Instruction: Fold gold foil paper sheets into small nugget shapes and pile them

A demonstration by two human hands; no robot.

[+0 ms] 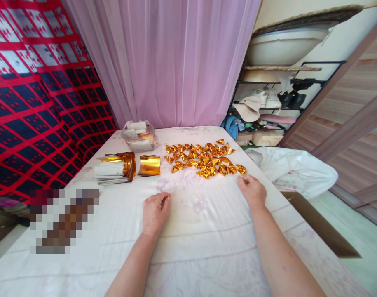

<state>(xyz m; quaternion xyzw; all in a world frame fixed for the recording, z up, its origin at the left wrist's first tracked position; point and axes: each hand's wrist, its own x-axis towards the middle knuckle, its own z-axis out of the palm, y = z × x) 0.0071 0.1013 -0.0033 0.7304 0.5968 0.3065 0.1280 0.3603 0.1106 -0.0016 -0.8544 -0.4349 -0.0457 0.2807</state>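
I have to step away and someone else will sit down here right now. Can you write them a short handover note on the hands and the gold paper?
Left hand: resting on the white cloth, fingers loosely curled, holding nothing that can be seen.
Right hand: flat on the cloth, empty, fingertips next to the nearest folded piece.
Folded gold pieces: a spread-out pile just beyond the hands.
Unfolded gold sheets: a stack on the left, with a curled gold sheet beside it.
Clear bag of more paper: behind the stack.
Done: many pieces folded. Left: the stack of sheets remains unfolded.
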